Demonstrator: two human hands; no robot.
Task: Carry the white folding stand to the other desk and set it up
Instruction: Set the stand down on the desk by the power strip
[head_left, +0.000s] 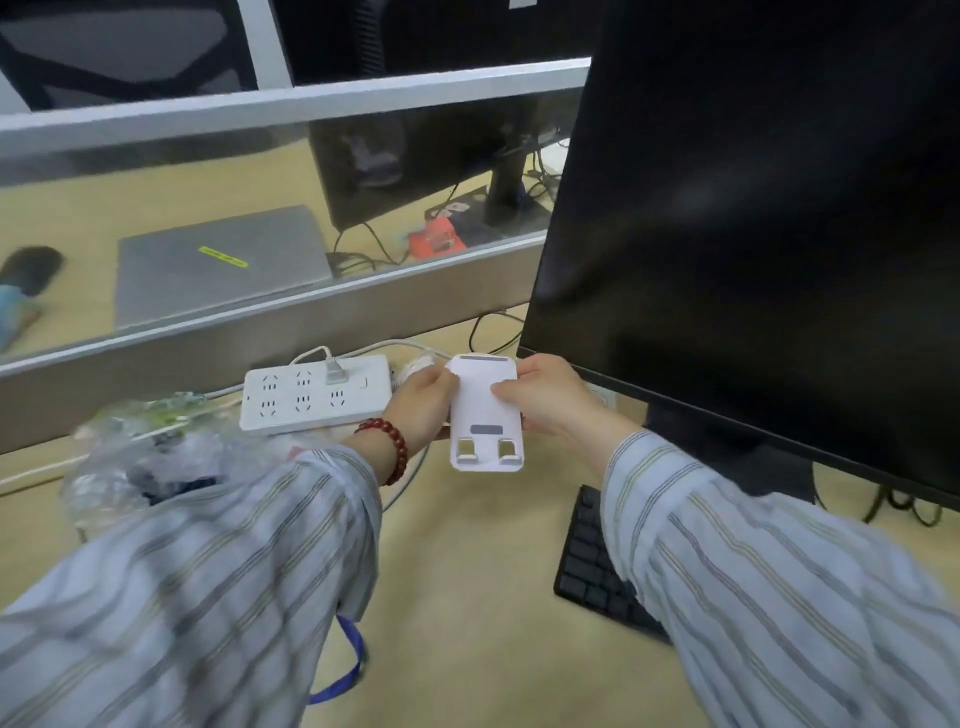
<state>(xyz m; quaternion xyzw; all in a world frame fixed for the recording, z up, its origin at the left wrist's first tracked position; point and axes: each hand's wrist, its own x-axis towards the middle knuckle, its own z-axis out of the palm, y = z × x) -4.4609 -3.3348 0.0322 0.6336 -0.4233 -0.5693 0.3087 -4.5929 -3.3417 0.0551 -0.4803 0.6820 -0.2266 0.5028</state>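
The white folding stand (484, 415) is a flat white plate with a grey pad and two small hooks at its near end. It is held just above the beige desk (467, 571), in front of the black monitor. My left hand (423, 402) grips its left edge, a red bead bracelet on the wrist. My right hand (545, 397) grips its right edge, thumb on the top face. Both sleeves are blue striped.
A white power strip (311, 397) with a plugged cable lies left of the stand. A crumpled clear plastic bag (145, 457) sits further left. A black keyboard (597, 566) lies under the large monitor (753, 234). A glass partition (260, 234) separates the far desk with a grey laptop.
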